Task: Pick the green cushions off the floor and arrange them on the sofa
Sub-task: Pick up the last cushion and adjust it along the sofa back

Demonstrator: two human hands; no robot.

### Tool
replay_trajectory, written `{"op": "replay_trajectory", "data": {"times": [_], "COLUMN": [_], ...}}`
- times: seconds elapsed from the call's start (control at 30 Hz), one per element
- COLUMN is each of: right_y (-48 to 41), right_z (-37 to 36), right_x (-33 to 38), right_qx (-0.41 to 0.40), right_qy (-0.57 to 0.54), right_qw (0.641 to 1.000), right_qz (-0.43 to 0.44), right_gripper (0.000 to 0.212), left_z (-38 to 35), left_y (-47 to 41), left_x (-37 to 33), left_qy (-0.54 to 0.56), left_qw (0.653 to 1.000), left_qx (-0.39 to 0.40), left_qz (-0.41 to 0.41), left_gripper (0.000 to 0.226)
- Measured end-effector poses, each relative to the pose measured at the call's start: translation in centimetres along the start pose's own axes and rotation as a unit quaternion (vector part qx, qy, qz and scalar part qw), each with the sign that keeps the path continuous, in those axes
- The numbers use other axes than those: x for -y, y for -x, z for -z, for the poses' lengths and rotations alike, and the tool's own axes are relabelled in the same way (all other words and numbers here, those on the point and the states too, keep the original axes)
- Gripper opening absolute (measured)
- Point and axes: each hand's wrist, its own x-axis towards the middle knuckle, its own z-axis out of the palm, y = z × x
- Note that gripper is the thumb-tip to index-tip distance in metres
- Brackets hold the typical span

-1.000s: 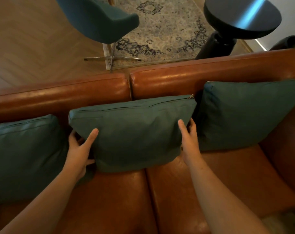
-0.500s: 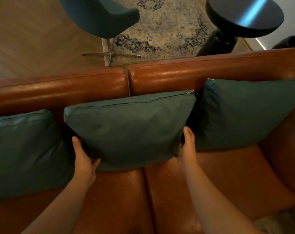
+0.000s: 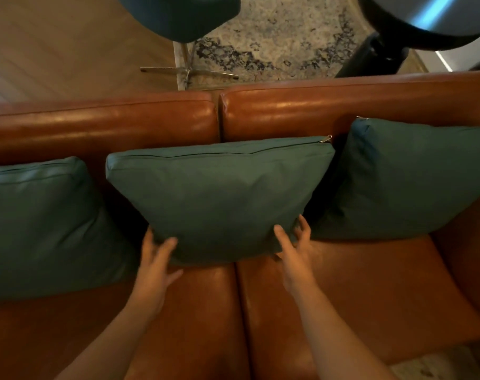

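The middle cushion (image 3: 219, 193) stands on the sofa (image 3: 370, 297), over the seam in the seat and leaning against its back, between the left cushion (image 3: 41, 220) and the right cushion (image 3: 414, 176). The left hand (image 3: 154, 270) has its grip on the lower left corner, thumb on the front and fingers behind the edge. The right hand (image 3: 295, 259) holds the lower right corner likewise.

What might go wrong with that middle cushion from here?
Both the left hand and right hand hold the middle cushion by its lower corners; on the glossy sofa seat its base may slide forward when released. Its metal zip pull sits near the leather backrest and might scuff it.
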Motion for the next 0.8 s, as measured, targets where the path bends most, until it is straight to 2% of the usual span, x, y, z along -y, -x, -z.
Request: {"op": "replay_trajectory", "data": {"times": [0.07, 0.13, 0.2, 0.3, 0.37, 0.43, 0.53, 0.57, 0.67, 0.7, 0.8], "right_y": [-0.1, -0.8, -0.9, -0.6, -0.4, -0.1, -0.4, -0.6, -0.5, -0.3, 0.9], "right_z": [-1.7, -2.1, -1.1, 1.1, 1.7, 0.8, -1.2, -1.6, -1.1, -0.6, 0.5], "right_x": [-0.2, -0.4, -0.5, -1.3, -2.4, -2.7, -2.7, -2.9, -3.5, -4.0, -6.6], "right_qx": [0.01, 0.009, 0.007, -0.03, -0.031, 0.005, -0.001, -0.01, 0.0, -0.003, -0.034], "right_qy": [0.036, 0.045, 0.026, 0.011, -0.023, -0.061, -0.11, -0.125, -0.159, -0.159, -0.109], "right_qw": [0.999, 0.999, 1.0, 0.999, 0.994, 0.982, 0.972, 0.97, 0.967, 0.969, 0.984], "right_qz": [0.013, 0.026, 0.012, -0.032, -0.103, -0.179, -0.209, -0.207, -0.197, -0.187, -0.137], "right_gripper": [0.088, 0.089, 0.105, 0.129, 0.117, 0.087, 0.06, 0.063, 0.107, 0.109, 0.081], "left_z": [-2.0, -3.5, -3.2, -0.7, 0.7, 0.5, -1.5, -2.1, -1.9, -1.3, 0.4], "left_y": [-0.2, -0.9, -1.3, -1.3, -2.0, -3.0, -4.5, -4.8, -5.2, -5.0, -3.6], "left_x": [-0.3, -0.5, 0.0, 1.6, 2.5, 2.7, 1.9, 1.7, 1.9, 2.2, 4.2], "left_qy": [-0.03, -0.031, 0.023, 0.119, 0.159, 0.207, 0.211, 0.203, 0.207, 0.215, 0.229], "left_qw": [0.998, 0.998, 0.999, 0.988, 0.973, 0.954, 0.952, 0.955, 0.953, 0.952, 0.952], "left_qx": [0.043, 0.047, 0.015, -0.087, -0.085, -0.037, -0.014, -0.018, -0.033, -0.041, -0.075], "left_qz": [-0.024, -0.032, -0.018, 0.045, 0.146, 0.214, 0.221, 0.217, 0.217, 0.212, 0.187], "left_gripper": [0.081, 0.08, 0.079, 0.08, 0.089, 0.095, 0.077, 0.071, 0.07, 0.069, 0.048]}}
